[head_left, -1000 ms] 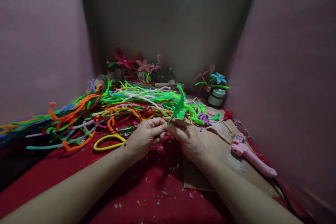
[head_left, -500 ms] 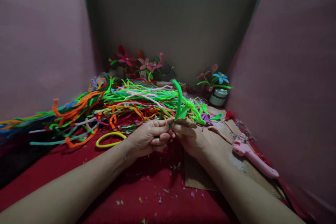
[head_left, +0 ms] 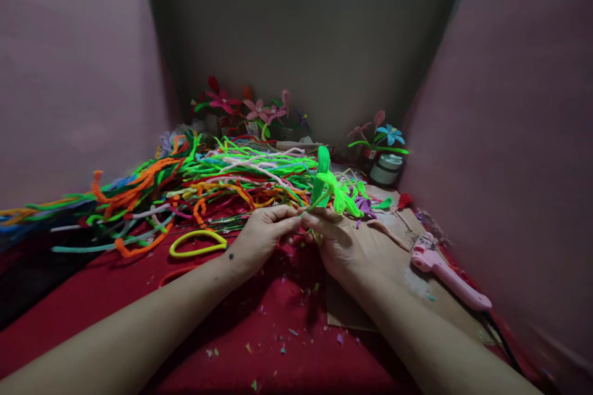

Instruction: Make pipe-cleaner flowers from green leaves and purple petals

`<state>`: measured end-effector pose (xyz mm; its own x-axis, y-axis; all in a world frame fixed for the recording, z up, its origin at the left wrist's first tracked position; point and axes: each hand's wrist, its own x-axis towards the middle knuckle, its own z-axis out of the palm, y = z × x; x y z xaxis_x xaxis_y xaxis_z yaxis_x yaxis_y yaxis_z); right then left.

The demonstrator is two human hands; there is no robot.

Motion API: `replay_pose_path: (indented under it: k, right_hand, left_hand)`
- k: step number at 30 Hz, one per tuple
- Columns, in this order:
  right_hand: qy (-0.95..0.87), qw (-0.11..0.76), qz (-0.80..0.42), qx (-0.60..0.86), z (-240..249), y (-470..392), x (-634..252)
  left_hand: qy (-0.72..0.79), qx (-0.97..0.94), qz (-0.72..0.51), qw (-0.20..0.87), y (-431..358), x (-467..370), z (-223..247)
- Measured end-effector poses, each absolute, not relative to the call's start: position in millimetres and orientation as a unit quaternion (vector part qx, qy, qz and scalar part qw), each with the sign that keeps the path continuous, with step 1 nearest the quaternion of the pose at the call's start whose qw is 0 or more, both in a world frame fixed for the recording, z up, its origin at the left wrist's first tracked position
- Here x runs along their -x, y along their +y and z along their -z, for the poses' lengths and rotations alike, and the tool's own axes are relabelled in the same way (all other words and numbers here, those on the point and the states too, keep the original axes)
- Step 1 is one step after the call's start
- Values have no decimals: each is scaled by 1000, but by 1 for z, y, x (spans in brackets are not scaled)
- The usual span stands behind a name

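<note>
A green pipe-cleaner flower [head_left: 340,192] with a long darker green leaf [head_left: 323,166] rises above my fingertips. My left hand [head_left: 262,237] pinches its thin stem from the left, thumb and forefinger pressed together. From the other side, my right hand [head_left: 336,244] grips the same stem just below the petals. The fingertips nearly meet, and the lower end of the stem is mostly hidden between them. Beside my left wrist lies a yellow loop [head_left: 197,244] on the red cloth [head_left: 222,327].
Heaped pipe cleaners [head_left: 250,166] in many colours spread behind and left. A pink glue gun [head_left: 449,274] rests on cardboard [head_left: 352,311] at right. Finished flowers [head_left: 257,110] and a lidded jar [head_left: 386,170] stand at the back. Purple pieces [head_left: 365,207] lie beyond my right hand.
The green flower and leaf have turned and tipped to the right in my fingers. My left wrist has rolled, and a red loop now shows beneath the yellow one.
</note>
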<state>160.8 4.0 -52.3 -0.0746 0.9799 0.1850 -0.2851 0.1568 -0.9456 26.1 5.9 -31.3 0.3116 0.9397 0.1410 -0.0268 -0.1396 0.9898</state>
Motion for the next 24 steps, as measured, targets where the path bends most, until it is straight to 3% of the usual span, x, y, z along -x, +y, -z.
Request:
replay_pose_path:
  k: [10,17,21,24]
  right_hand:
    - [-491,591,-564,304,50,7,-164]
    - [-479,514,-675,225,46,10,-169]
    - [-514,524,-637,234,48,12,-169]
    - [-539,539,-573,299,50,12,-168]
  left_hand:
    - [290,-492,-416,708,11,-23,38]
    - [248,-459,-347,779,14,-18,40]
    - [275,-494,-331,756,14,-18,39]
    - [331,-598,-361,634,10,-21,35]
